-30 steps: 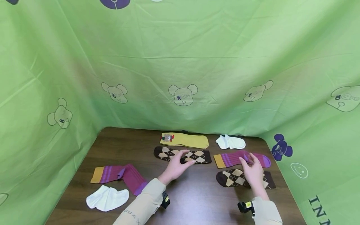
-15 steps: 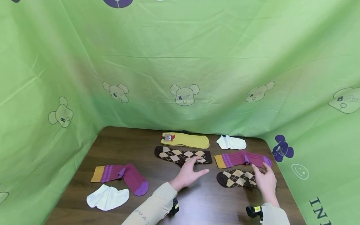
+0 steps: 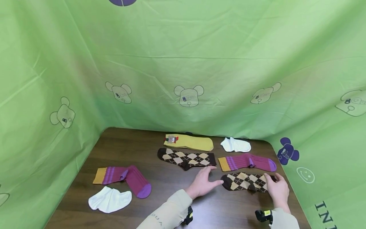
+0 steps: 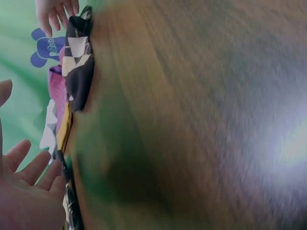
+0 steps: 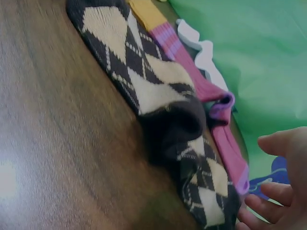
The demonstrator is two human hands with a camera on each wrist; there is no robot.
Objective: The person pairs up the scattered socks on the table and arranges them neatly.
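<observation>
A brown argyle sock [image 3: 243, 182] with cream diamonds lies flat on the table at the right, its heel bunched up in the right wrist view. My right hand [image 3: 278, 190] is over its cuff end, covering part of it. In the right wrist view the thumb stands apart from the fingers [image 5: 268, 199], which are at the sock's edge. Just left of the dark toe is my left hand [image 3: 202, 183], thumb and fingers spread, nothing between them. Another argyle sock [image 3: 183, 157] lies beyond the left hand, and a purple sock [image 3: 243, 161] with a yellow cuff lies behind the right-hand argyle one.
A yellow sock [image 3: 191, 142] and a white sock [image 3: 235, 145] lie along the back edge. On the left are a second purple sock [image 3: 131, 178] and a white sock [image 3: 110, 199]. Green cloth [image 3: 143, 79] surrounds the brown table [image 3: 160, 190] at the back and sides.
My left hand has moved right and nearer, from the far argyle sock to the near one's toe. My right hand has moved right and nearer, to that sock's cuff end. The socks stay put.
</observation>
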